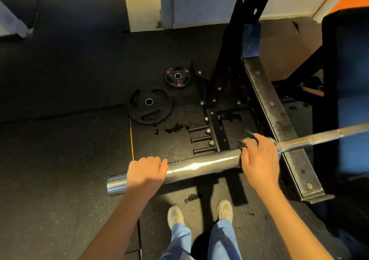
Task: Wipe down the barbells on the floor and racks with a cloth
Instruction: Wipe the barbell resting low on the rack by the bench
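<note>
- Head view: the barbell [199, 167] lay across the rack's black steel arm [279, 110], off the floor, with its thick shiny end pointing toward the person's left and its thinner shaft running off to the right.
- The left hand [145, 175] gripped the thick end near its tip, fingers curled over the top of the metal.
- The right hand [259, 160] was closed around a dark cloth [242, 143], pressing it on the bar where the thick end met the collar, just beside the steel arm. Only a small fold of cloth showed above the fingers.
- Two weight plates, a large one [150, 106] and a small one [177, 76], lay flat on the rubber floor [60, 160] beyond the bar, and a padded bench [351, 100] stood at the right.
- Risk, as I judged it: the bar seemed to rest loosely on the arm, so a hard sideways wipe could roll or slide it, and the right hand's fingers could get pinched between collar and arm.
- With so little cloth showing, the wipe might also miss the bar's underside.
</note>
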Demonstrator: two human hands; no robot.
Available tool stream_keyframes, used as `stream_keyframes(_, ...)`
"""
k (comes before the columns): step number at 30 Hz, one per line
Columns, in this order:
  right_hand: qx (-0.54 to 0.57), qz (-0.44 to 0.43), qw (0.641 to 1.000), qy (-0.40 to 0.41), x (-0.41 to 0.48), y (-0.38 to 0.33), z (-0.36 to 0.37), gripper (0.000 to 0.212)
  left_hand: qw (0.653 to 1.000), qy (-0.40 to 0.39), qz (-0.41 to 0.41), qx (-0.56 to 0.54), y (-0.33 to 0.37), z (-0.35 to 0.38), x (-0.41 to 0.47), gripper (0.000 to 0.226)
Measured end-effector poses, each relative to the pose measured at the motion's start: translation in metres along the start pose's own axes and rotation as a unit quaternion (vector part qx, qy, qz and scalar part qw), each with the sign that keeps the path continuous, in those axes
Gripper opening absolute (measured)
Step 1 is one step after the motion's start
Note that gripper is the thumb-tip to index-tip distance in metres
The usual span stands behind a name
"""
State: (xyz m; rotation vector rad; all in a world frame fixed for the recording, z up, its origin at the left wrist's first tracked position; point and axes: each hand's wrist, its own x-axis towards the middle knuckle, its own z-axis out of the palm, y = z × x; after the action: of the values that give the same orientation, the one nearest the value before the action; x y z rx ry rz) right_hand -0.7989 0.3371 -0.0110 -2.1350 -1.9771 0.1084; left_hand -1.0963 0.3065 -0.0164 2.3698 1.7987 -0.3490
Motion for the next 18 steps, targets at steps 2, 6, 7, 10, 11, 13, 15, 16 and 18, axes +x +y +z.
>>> stream_keyframes(2, 0.016, 0.053, 0.998, 0.038, -0.011, -0.017, 0.006, 0.020, 1.000, 0.008, -0.014, -0.004, 0.003, 0.000, -0.004, 0.046)
stream_keyframes(6, 0.142, -0.082, 0.986, -0.001, -0.044, -0.072, 0.016, 0.021, 0.996, -0.035, -0.078, 0.013, 0.025, -0.005, -0.009, 0.036)
stream_keyframes(7, 0.151, -0.138, 0.979, -0.018, -0.046, -0.068, 0.015, 0.023, 0.995, -0.041, -0.091, 0.025, 0.029, -0.010, -0.011, 0.023)
stream_keyframes(10, 0.111, -0.156, 0.981, -0.013, -0.032, -0.030, 0.010, 0.022, 0.992, -0.031, -0.113, 0.047, 0.033, -0.010, -0.015, 0.014)
stream_keyframes(11, 0.088, -0.113, 0.990, 0.006, -0.026, -0.017, 0.008, 0.020, 0.992, -0.026, -0.113, 0.043, 0.034, -0.008, -0.017, 0.014)
stream_keyframes(13, 0.069, -0.023, 0.997, 0.040, -0.025, -0.011, 0.010, 0.020, 0.991, -0.004, -0.135, 0.007, 0.033, 0.000, -0.020, 0.019)
stream_keyframes(15, 0.109, -0.013, 0.994, 0.026, -0.035, -0.035, 0.016, 0.027, 0.990, 0.012, -0.139, -0.016, 0.033, 0.008, -0.022, 0.039)
stream_keyframes(16, 0.138, -0.039, 0.990, -0.002, -0.043, -0.049, 0.018, 0.030, 0.991, 0.020, -0.133, -0.017, 0.033, 0.009, -0.024, 0.048)
stream_keyframes(18, 0.168, -0.142, 0.974, -0.054, -0.054, -0.059, 0.021, 0.028, 0.991, 0.014, -0.131, -0.039, 0.033, 0.005, -0.028, 0.056)
